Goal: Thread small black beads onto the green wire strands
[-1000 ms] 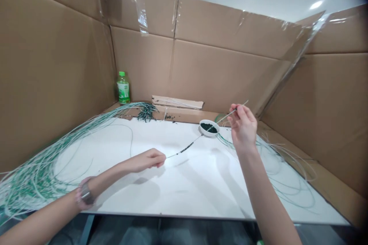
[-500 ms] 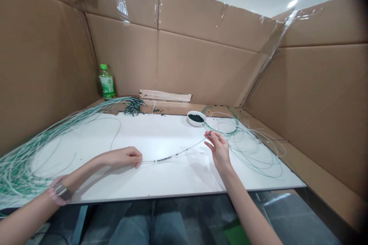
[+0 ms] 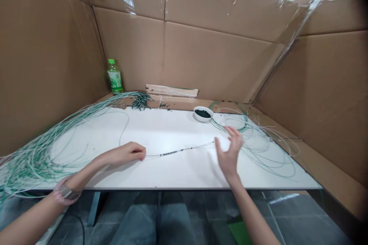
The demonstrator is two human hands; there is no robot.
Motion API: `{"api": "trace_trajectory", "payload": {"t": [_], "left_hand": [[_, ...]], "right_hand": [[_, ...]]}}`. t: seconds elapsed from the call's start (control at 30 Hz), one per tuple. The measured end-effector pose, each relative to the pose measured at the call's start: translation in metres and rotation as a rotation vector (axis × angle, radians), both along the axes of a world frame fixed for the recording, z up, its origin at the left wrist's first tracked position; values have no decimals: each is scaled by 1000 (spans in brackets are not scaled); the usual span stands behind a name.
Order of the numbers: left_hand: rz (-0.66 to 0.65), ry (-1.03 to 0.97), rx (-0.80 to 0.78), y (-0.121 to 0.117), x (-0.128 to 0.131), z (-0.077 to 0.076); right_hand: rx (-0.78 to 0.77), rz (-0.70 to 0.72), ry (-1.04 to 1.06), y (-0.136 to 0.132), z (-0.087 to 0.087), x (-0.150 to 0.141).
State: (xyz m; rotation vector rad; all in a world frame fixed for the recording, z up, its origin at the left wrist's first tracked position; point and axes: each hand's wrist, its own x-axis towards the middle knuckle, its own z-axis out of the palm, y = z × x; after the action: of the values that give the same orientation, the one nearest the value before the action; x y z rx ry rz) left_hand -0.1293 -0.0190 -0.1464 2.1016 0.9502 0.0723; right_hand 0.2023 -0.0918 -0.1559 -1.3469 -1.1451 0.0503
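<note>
My left hand (image 3: 132,152) is closed on one end of a thin string with small dark beads (image 3: 170,153), low over the white table (image 3: 184,172). The string runs to the right, most beads bunched near its middle and one at its far right end. Beside that end my right hand (image 3: 230,151) is raised with thumb and fingers apart, holding nothing that I can see. A white bowl (image 3: 203,118) of small dark beads (image 3: 202,113) stands beyond the right hand.
Long green and white strands (image 3: 34,164) spread along the left, their dark ends (image 3: 140,100) bunched at the back. Loose coils (image 3: 267,160) lie at the right. A green-capped bottle (image 3: 115,79) stands in the back left corner. Cardboard walls (image 3: 207,61) enclose the table.
My right hand has let go of the string's right end and opened, moving slightly right. The left hand keeps its grip. The whole view has shifted a little.
</note>
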Motion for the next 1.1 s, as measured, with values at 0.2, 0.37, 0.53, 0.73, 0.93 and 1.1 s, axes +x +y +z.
{"api": "trace_trajectory", "payload": {"t": [0.2,0.37,0.53,0.73,0.93,1.1], "left_hand": [[-5,-22,-12,3,-3,-6],[13,-28,-25,1,-8,-4],[11,-29,-29,1,-19,-8],[-35,-1,-47,-4,-19,-4],[26,6,-82,-3,-27,-2],[7,-6,-101,2,-32,-6]], "right_hand": [[-298,608,-1034,11,-6,-122],[-359,616,-1081,26,-17,-132],[-364,610,-1035,25,-15,-102],[-349,662,-948,29,-19,-84],[-335,736,-835,43,-19,-50],[-313,842,-850,49,-13,-47]]}}
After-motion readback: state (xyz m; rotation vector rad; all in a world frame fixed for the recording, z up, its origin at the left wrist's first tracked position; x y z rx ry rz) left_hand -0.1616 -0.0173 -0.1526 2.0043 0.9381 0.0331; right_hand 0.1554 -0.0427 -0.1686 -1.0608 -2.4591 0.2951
